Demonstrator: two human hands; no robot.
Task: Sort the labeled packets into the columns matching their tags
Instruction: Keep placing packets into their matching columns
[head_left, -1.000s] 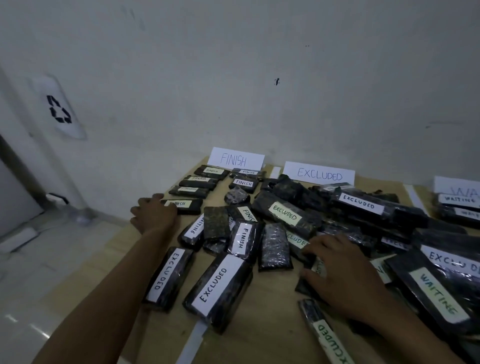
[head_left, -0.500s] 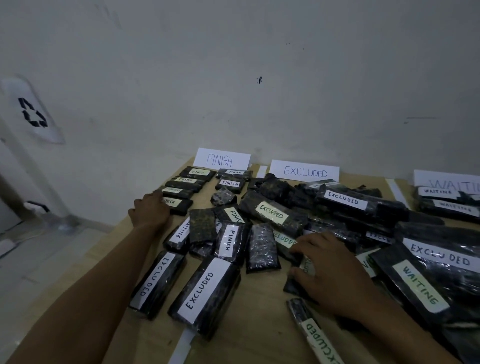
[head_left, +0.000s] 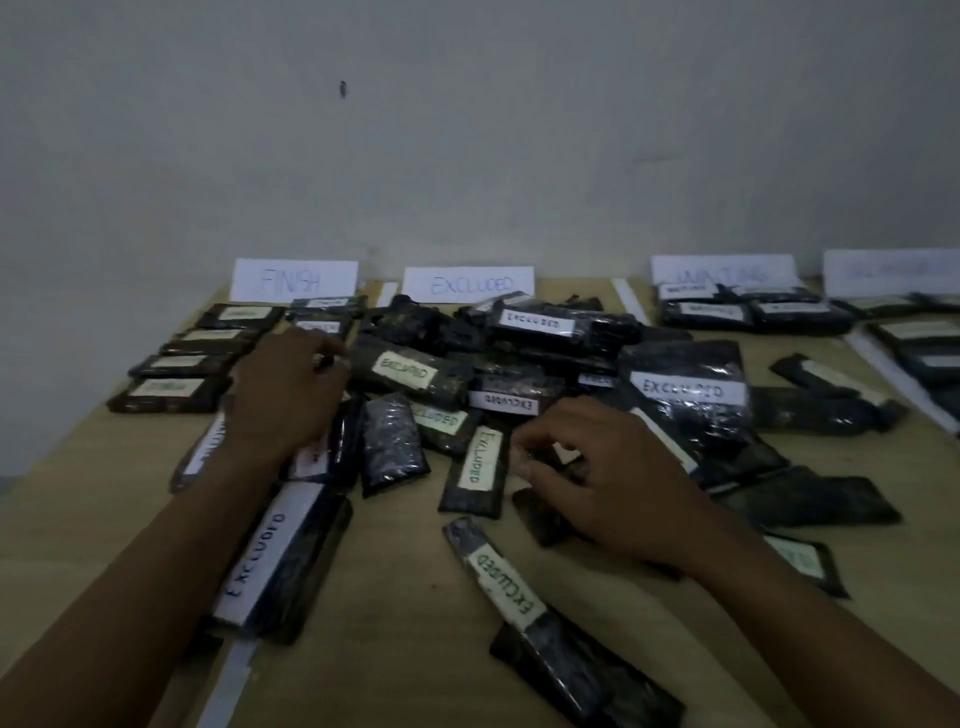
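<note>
Right hand (head_left: 597, 483) sits at the near edge of the central pile on the table (head_left: 395, 649), fingers curled round a dark packet (head_left: 543, 522); its label is hidden and its long axis is mostly covered. Just left of it an EXCLUDED packet (head_left: 475, 465) lies flat, long axis running near to far. Left hand (head_left: 288, 395) rests knuckles up between the FINISH packets (head_left: 171, 389) and the pile, fingers bent; whether it holds anything cannot be told. The FINISH packets lie crosswise, long axes left to right, below the FINISH sign (head_left: 295, 280). Against half a second ago, the left hand has crossed from that column's left edge to its right side
</note>
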